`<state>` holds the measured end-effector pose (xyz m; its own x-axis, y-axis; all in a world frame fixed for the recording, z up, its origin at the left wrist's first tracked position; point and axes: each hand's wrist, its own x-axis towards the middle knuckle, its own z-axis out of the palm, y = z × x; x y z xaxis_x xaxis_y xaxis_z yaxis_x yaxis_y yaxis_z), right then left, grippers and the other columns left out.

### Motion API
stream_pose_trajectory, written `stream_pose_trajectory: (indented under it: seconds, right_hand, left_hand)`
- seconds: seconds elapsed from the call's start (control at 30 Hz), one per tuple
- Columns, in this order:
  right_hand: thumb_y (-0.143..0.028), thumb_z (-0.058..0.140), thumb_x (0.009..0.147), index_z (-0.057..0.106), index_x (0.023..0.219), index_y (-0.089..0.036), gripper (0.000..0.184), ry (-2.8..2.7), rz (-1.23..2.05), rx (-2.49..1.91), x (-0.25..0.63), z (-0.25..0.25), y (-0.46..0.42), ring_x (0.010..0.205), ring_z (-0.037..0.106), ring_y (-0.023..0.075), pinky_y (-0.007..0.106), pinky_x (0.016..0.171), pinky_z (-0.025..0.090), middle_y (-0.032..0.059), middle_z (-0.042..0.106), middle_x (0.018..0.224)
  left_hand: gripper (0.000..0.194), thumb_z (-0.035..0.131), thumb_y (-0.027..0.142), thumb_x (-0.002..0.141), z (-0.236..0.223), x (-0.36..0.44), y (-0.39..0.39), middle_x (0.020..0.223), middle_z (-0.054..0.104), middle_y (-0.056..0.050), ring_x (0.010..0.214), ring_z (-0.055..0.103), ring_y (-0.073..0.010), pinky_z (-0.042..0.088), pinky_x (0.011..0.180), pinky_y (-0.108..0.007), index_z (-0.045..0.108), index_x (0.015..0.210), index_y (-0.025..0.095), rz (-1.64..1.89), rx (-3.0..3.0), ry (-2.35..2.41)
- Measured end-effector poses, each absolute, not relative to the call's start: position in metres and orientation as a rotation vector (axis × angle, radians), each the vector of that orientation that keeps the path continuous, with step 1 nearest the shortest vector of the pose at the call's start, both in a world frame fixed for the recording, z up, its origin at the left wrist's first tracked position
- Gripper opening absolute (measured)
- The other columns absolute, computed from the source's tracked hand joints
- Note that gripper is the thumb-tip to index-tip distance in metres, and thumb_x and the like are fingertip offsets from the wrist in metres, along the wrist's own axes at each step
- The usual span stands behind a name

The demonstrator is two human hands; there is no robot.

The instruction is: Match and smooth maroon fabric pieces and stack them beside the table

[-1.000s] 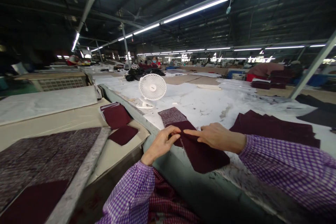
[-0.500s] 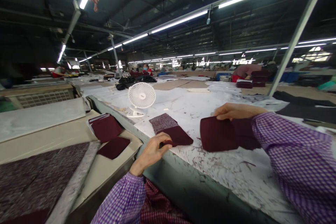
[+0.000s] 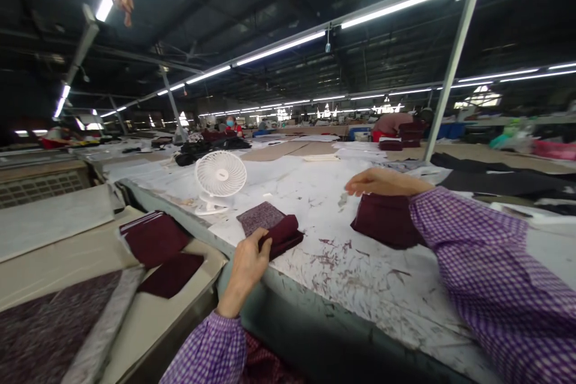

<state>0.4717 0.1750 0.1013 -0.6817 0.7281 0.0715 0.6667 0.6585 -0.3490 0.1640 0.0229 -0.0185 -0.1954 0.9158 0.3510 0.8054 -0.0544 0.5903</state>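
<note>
With its thumb and fingers, my left hand pinches the near edge of a maroon fabric piece, which curls up off the small pile at the table's edge. Beside it on the pile shows a speckled grey-maroon fabric piece. My right hand is stretched out just above a maroon fabric stack, with nothing seen in its fingers. The right sleeve hides part of that stack.
A white clip fan stands on the paper-covered table, where maroon scraps lie scattered. To my left, more maroon pieces rest on a lower beige surface. Dark cloth lies at right. Other people work farther back.
My left hand has lifted and curled the top maroon piece. The right hand has let go of the maroon piece it held, which now lies on the stack. The view has turned right.
</note>
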Motion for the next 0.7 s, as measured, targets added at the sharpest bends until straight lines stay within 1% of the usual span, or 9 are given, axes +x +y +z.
stream_pose_trajectory:
  seconds: [0.1, 0.17, 0.23, 0.3, 0.37, 0.5, 0.6, 0.67, 0.7]
  right_hand:
    - [-0.038, 0.046, 0.089, 0.069, 0.103, -0.017, 0.034, -2.842, 0.525, -0.71, 0.404, 0.078, 0.136, 0.088, 0.064, 0.0162, 0.027, 0.079, 0.048, 0.0058, 0.07, 0.098]
    - [-0.03, 0.043, 0.091, 0.068, 0.105, -0.015, 0.032, -2.883, 0.375, -0.503, 0.371, 0.055, 0.118, 0.091, 0.063, 0.017, 0.029, 0.082, 0.046, 0.0077, 0.069, 0.101]
    - [-0.024, 0.04, 0.092, 0.066, 0.108, -0.014, 0.032, -2.883, 0.229, -0.39, 0.351, 0.034, 0.11, 0.096, 0.061, 0.0189, 0.033, 0.087, 0.044, 0.0094, 0.067, 0.105]
    - [-0.023, 0.039, 0.093, 0.067, 0.104, -0.015, 0.031, -2.861, 0.147, -0.383, 0.344, 0.021, 0.109, 0.094, 0.06, 0.0196, 0.034, 0.086, 0.045, 0.0089, 0.067, 0.101]
    - [-0.024, 0.039, 0.093, 0.067, 0.1, -0.016, 0.03, -2.803, 0.117, -0.417, 0.345, 0.017, 0.11, 0.09, 0.06, 0.0187, 0.033, 0.083, 0.045, 0.0079, 0.067, 0.098]
    - [-0.026, 0.04, 0.094, 0.065, 0.105, -0.017, 0.028, -2.73, 0.036, -0.379, 0.35, 0.018, 0.114, 0.091, 0.057, 0.0177, 0.032, 0.083, 0.043, 0.0079, 0.063, 0.099]
    - [-0.029, 0.044, 0.093, 0.068, 0.084, -0.017, 0.028, -2.834, -0.031, -0.379, 0.351, 0.018, 0.112, 0.08, 0.057, 0.0168, 0.032, 0.081, 0.042, 0.0055, 0.062, 0.081]
    - [-0.031, 0.047, 0.091, 0.067, 0.078, -0.016, 0.028, -2.814, -0.033, -0.419, 0.35, 0.019, 0.109, 0.078, 0.056, 0.0162, 0.031, 0.079, 0.043, 0.0058, 0.061, 0.083]
    - [-0.032, 0.048, 0.091, 0.067, 0.083, -0.016, 0.026, -2.773, -0.035, -0.43, 0.349, 0.019, 0.108, 0.082, 0.056, 0.0166, 0.031, 0.079, 0.043, 0.0065, 0.061, 0.088]
  left_hand:
    - [0.017, 0.046, 0.015, 0.084, -0.016, 0.163, 0.025, 0.075, 0.065, -0.001, 0.069, 0.059, -0.0155, 0.038, 0.064, -0.024, 0.061, 0.092, 0.019, 1.079, 1.849, 2.067]
    - [0.017, 0.048, 0.016, 0.083, -0.014, 0.165, 0.026, 0.075, 0.065, -0.001, 0.066, 0.058, -0.0151, 0.037, 0.062, -0.024, 0.06, 0.094, 0.019, 1.049, 1.858, 2.081]
    - [0.016, 0.052, 0.022, 0.082, -0.012, 0.169, 0.027, 0.078, 0.067, -0.002, 0.069, 0.059, -0.0169, 0.036, 0.062, -0.025, 0.061, 0.095, 0.02, 1.017, 1.898, 2.098]
    - [0.016, 0.054, 0.03, 0.082, -0.012, 0.172, 0.029, 0.08, 0.068, -0.004, 0.074, 0.06, -0.0198, 0.036, 0.064, -0.027, 0.064, 0.091, 0.021, 0.993, 1.95, 2.112]
    - [0.019, 0.051, 0.033, 0.084, -0.012, 0.175, 0.03, 0.078, 0.068, -0.005, 0.075, 0.06, -0.0207, 0.034, 0.064, -0.027, 0.066, 0.083, 0.021, 0.983, 1.985, 2.12]
    - [0.033, 0.045, 0.031, 0.086, -0.013, 0.176, 0.031, 0.061, 0.061, -0.002, 0.061, 0.054, -0.016, 0.031, 0.058, -0.025, 0.064, 0.062, 0.019, 1.017, 1.962, 2.087]
    - [0.038, 0.044, 0.032, 0.085, -0.015, 0.174, 0.031, 0.056, 0.057, -0.001, 0.057, 0.05, -0.0142, 0.029, 0.056, -0.025, 0.06, 0.053, 0.018, 1.069, 1.91, 2.016]
    - [0.039, 0.044, 0.033, 0.085, -0.015, 0.172, 0.032, 0.057, 0.057, -0.001, 0.058, 0.05, -0.0143, 0.03, 0.056, -0.025, 0.058, 0.051, 0.018, 1.102, 1.889, 1.967]
    - [0.04, 0.043, 0.033, 0.084, -0.015, 0.172, 0.032, 0.057, 0.057, -0.001, 0.059, 0.05, -0.0146, 0.031, 0.057, -0.025, 0.058, 0.051, 0.018, 1.114, 1.884, 1.949]
